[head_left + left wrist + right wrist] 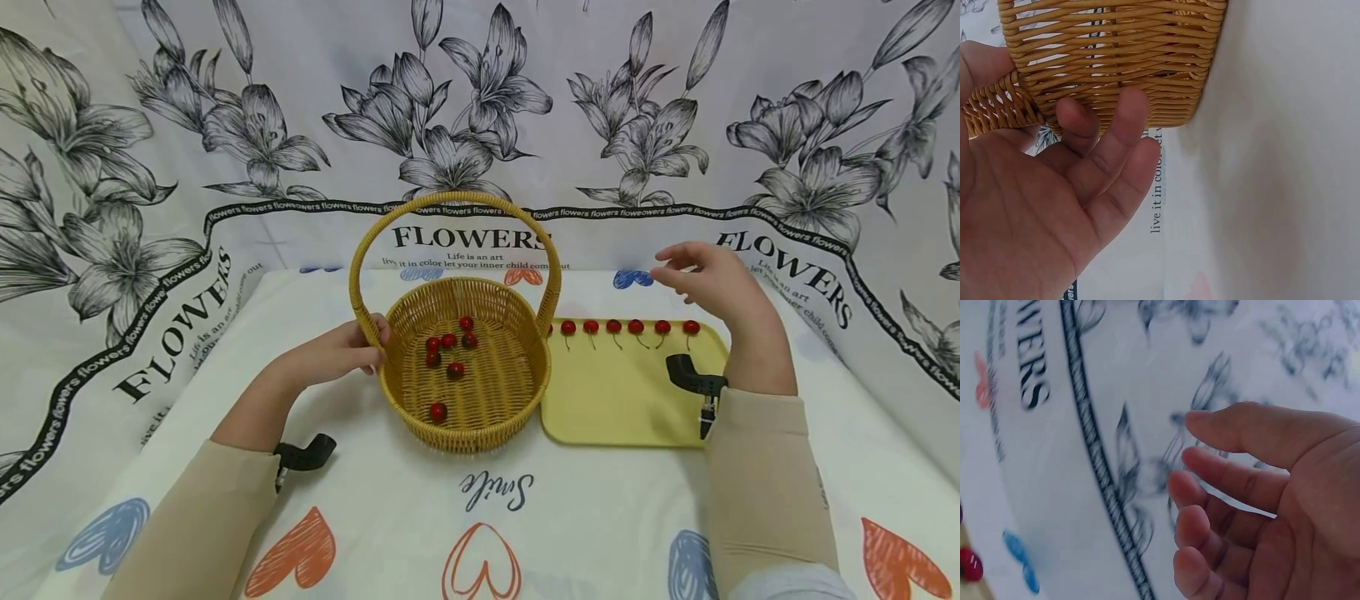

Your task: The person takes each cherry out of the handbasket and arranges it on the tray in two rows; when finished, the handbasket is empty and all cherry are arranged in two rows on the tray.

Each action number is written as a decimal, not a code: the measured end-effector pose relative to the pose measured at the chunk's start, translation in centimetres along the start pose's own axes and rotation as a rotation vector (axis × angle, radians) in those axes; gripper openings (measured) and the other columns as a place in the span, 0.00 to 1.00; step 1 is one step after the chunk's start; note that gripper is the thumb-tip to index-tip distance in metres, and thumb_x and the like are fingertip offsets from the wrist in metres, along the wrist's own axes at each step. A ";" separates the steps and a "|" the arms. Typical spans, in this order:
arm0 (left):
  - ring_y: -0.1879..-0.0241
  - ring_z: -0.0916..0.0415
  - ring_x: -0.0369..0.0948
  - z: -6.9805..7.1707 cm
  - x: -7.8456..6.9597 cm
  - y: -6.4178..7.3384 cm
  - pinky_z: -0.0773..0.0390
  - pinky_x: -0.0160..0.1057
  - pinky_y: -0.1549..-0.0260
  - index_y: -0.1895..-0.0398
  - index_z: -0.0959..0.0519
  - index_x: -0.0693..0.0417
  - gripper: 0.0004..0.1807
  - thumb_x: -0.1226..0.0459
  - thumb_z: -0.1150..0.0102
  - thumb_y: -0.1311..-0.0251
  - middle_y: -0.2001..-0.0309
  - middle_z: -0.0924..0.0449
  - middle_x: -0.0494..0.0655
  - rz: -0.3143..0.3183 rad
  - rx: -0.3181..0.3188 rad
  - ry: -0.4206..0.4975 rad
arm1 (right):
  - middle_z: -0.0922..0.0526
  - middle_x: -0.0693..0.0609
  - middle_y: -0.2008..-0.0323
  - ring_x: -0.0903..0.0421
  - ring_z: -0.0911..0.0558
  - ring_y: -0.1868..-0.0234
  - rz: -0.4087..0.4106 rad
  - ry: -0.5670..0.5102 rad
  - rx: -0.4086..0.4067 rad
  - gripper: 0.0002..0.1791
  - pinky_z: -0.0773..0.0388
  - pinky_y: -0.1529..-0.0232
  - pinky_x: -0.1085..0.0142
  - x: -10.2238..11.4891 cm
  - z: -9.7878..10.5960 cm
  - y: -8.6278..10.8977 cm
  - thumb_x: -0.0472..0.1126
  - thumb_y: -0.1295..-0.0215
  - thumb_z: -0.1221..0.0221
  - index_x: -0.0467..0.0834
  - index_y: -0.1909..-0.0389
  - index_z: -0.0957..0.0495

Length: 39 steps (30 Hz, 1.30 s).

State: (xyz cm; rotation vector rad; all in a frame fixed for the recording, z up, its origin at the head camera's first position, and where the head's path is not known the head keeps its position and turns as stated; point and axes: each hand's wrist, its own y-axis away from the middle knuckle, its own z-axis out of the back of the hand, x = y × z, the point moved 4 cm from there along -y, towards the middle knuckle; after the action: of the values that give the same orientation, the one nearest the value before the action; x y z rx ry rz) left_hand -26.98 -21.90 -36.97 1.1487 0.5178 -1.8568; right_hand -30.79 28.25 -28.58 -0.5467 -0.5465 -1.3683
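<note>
A yellow wicker basket with a tall arched handle stands mid-table, several red cherries scattered on its floor. My left hand grips its left side where the handle meets the rim. In the left wrist view, the left hand has its thumb and a finger at the wicker, the other fingers loosely bent beside the wall. Raised above the back right of the yellow tray, my right hand holds nothing. Its fingers are loosely bent in the right wrist view, with the thumb apart. A row of cherries with stems lies along the tray's far edge.
The tray sits directly right of the basket, which hides its left end. A white cloth printed with hearts covers the table. Behind, a flower-patterned curtain hangs around the far side and both sides.
</note>
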 end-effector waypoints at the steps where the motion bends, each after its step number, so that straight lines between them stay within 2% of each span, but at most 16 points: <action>1: 0.57 0.24 0.52 0.1 -0.1 0.0 0.24 0.54 0.54 0.54 0.35 0.62 0.12 0.67 0.48 0.36 0.61 0.26 0.56 -0.003 -0.005 0.002 | 0.24 0.43 0.43 0.47 0.24 0.57 0.018 -0.009 0.004 0.33 0.25 0.56 0.54 1.0 0.0 0.2 0.61 0.28 0.42 0.44 0.32 0.27; 6: 0.57 0.24 0.52 0.2 -0.2 0.0 0.24 0.53 0.53 0.54 0.35 0.62 0.12 0.67 0.48 0.36 0.61 0.27 0.56 -0.003 -0.002 0.008 | 0.20 0.48 0.49 0.48 0.23 0.62 0.140 -0.048 0.087 0.24 0.24 0.64 0.58 6.1 -1.5 2.0 0.57 0.28 0.40 0.47 0.40 0.21; 11: 0.56 0.25 0.52 -0.1 -0.1 -0.1 0.25 0.54 0.53 0.53 0.36 0.62 0.13 0.65 0.48 0.36 0.59 0.27 0.57 0.015 0.017 0.013 | 0.17 0.48 0.60 0.47 0.21 0.66 0.317 -0.094 0.262 0.12 0.22 0.70 0.59 10.9 -5.5 4.2 0.49 0.28 0.37 0.47 0.51 0.17; 15: 0.55 0.26 0.53 -0.2 0.0 -0.3 0.25 0.55 0.52 0.54 0.36 0.62 0.13 0.64 0.48 0.36 0.59 0.28 0.57 0.025 0.026 0.020 | 0.16 0.53 0.62 0.54 0.19 0.64 0.494 -0.091 0.358 0.06 0.19 0.64 0.59 14.1 -9.9 5.5 0.42 0.29 0.36 0.48 0.54 0.16; 19: 0.55 0.27 0.53 -0.2 0.1 -0.4 0.25 0.54 0.53 0.55 0.35 0.62 0.13 0.64 0.48 0.37 0.61 0.28 0.57 0.019 0.013 0.003 | 0.15 0.56 0.55 0.59 0.19 0.57 0.644 -0.043 0.403 0.09 0.20 0.54 0.62 16.4 -15.3 6.0 0.40 0.27 0.39 0.47 0.50 0.16; 22: 0.54 0.28 0.54 -0.1 0.1 -0.4 0.24 0.53 0.54 0.56 0.35 0.62 0.13 0.64 0.48 0.39 0.62 0.29 0.56 0.016 -0.004 -0.011 | 0.16 0.53 0.45 0.58 0.20 0.46 0.712 0.021 0.488 0.14 0.24 0.44 0.64 17.3 -19.5 5.9 0.40 0.24 0.43 0.44 0.42 0.18; 24: 0.55 0.28 0.54 0.0 0.2 -0.4 0.24 0.53 0.54 0.57 0.35 0.62 0.12 0.65 0.48 0.39 0.62 0.29 0.56 0.014 -0.010 -0.010 | 0.18 0.52 0.41 0.59 0.22 0.41 0.710 0.074 0.576 0.17 0.28 0.39 0.65 17.4 -22.0 5.7 0.40 0.23 0.44 0.43 0.38 0.20; 26: 0.55 0.28 0.54 0.0 0.2 -0.4 0.25 0.54 0.55 0.57 0.35 0.62 0.12 0.65 0.49 0.39 0.62 0.30 0.56 0.014 -0.013 -0.006 | 0.18 0.54 0.42 0.59 0.23 0.39 0.672 0.095 0.676 0.18 0.30 0.37 0.66 17.0 -23.7 5.6 0.39 0.23 0.44 0.44 0.37 0.20; 29: 0.55 0.29 0.54 -0.1 0.2 -0.5 0.25 0.54 0.55 0.57 0.36 0.62 0.11 0.66 0.49 0.39 0.62 0.31 0.56 0.017 -0.018 -0.003 | 0.17 0.58 0.45 0.63 0.23 0.40 0.585 0.102 0.774 0.18 0.30 0.37 0.68 16.3 -24.7 5.4 0.36 0.26 0.42 0.46 0.38 0.18; 34: 0.54 0.29 0.53 -0.3 0.0 -0.5 0.24 0.54 0.54 0.57 0.36 0.62 0.11 0.67 0.50 0.38 0.62 0.31 0.55 0.025 -0.024 -0.004 | 0.16 0.58 0.50 0.62 0.20 0.46 0.520 0.035 0.818 0.19 0.25 0.45 0.71 16.0 -24.6 5.3 0.25 0.33 0.40 0.44 0.45 0.14; 39: 0.53 0.31 0.53 -0.4 -0.2 -0.4 0.24 0.54 0.53 0.57 0.36 0.62 0.11 0.68 0.51 0.39 0.62 0.32 0.55 0.032 -0.031 -0.004 | 0.15 0.61 0.56 0.64 0.19 0.53 0.483 0.043 0.824 0.19 0.23 0.51 0.72 15.9 -24.6 5.4 0.24 0.33 0.41 0.45 0.48 0.14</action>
State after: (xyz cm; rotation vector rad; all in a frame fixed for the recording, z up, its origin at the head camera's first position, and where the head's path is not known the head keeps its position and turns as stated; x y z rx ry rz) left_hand -27.08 -21.30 -37.04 1.1262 0.5209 -1.8177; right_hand -22.45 0.98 -37.16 0.0368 -0.8161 -0.6059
